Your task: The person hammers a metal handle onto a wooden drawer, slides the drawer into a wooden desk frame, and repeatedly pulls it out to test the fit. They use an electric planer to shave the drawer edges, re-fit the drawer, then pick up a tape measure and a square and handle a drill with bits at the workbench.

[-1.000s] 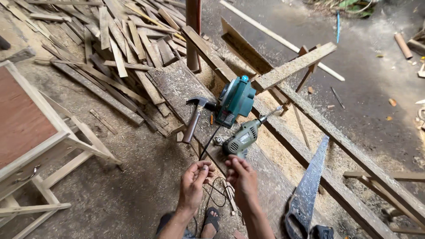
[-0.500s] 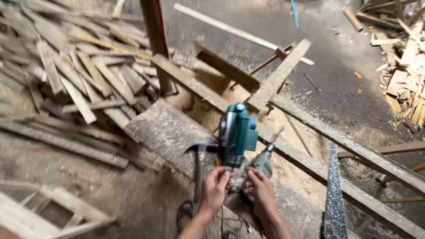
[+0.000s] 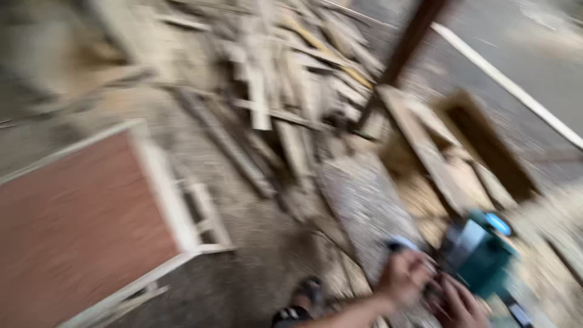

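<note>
Grip unclear, blurred | left hand point(image 3: 405, 276), right hand point(image 3: 456, 302) beside teal saw point(image 3: 480, 252) | axis unreadable

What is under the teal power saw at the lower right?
The teal power saw rests on a grey plank. Both hands, left and right, cover its near side; blur hides the contact.
</note>
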Demonstrator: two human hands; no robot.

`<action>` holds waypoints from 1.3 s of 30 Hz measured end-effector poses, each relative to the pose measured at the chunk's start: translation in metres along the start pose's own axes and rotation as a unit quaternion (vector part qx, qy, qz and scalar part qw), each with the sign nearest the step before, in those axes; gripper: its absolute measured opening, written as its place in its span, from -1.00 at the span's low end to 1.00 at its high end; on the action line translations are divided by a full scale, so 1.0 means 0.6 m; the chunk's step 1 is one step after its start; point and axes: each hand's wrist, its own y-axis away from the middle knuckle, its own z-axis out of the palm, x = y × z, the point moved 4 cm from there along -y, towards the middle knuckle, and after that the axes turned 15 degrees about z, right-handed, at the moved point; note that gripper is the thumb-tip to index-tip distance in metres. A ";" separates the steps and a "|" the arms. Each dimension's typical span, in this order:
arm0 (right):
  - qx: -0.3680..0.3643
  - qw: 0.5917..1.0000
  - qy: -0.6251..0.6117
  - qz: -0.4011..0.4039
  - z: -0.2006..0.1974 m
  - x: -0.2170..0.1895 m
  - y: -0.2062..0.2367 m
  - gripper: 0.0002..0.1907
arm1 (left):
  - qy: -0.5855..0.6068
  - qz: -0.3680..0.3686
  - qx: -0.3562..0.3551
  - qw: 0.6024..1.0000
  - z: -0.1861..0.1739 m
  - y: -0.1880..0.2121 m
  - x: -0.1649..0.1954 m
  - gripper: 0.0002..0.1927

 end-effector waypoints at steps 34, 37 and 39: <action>0.270 0.809 0.505 -0.131 -0.018 0.114 -0.071 -0.85 | -0.417 0.014 -0.112 0.902 -0.045 -0.009 -0.021 -0.80; 0.266 0.826 0.465 -0.177 -0.012 0.105 -0.060 -0.78 | -0.373 -0.023 -0.125 0.919 -0.050 -0.005 -0.027 -0.81; 0.148 0.951 0.245 -0.120 -0.013 0.106 -0.051 -0.73 | -0.298 0.024 -0.140 0.944 -0.045 -0.003 -0.017 -0.72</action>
